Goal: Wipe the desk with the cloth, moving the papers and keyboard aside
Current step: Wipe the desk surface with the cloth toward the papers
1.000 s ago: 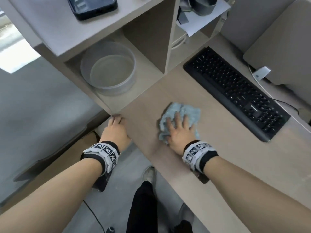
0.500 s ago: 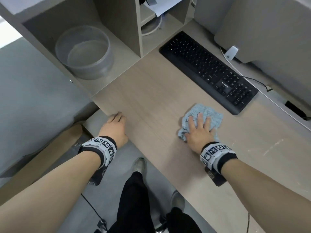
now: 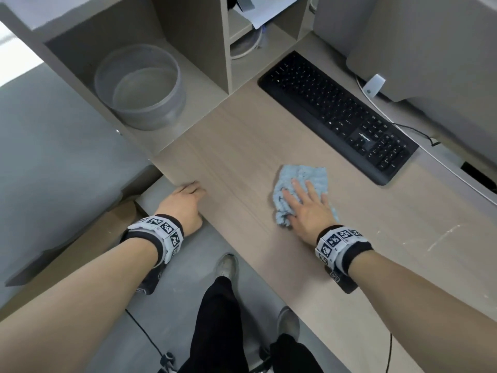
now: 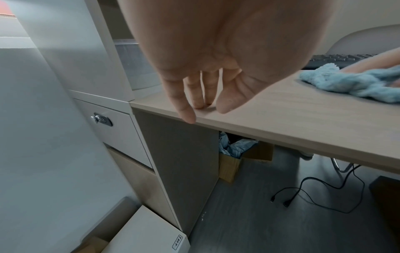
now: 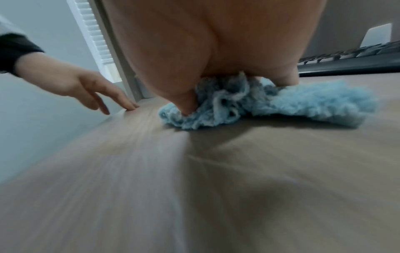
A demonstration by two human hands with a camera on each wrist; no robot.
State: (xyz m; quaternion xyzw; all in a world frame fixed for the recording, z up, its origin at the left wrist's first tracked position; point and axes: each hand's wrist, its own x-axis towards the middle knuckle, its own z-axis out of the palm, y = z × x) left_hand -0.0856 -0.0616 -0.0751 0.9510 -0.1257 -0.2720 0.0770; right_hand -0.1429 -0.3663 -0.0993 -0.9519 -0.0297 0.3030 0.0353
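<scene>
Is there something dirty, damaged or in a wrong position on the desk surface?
Yes. Pale whitish streaks mark the desk to the right of the right hand, which presses the blue cloth flat. They look like scratches or dried residue; I cannot tell which. The keyboard lies diagonally, apart from the cloth.

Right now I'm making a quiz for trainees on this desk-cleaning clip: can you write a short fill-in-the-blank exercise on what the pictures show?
1. The right hand presses flat on a light ____ cloth.
2. The left hand rests its fingertips on the near ____ of the desk.
3. The black keyboard lies on the desk, beyond the cloth and ____ from it.
4. A round grey bin sits in an open ____ compartment.

Missing words: blue; edge; apart; shelf
</scene>
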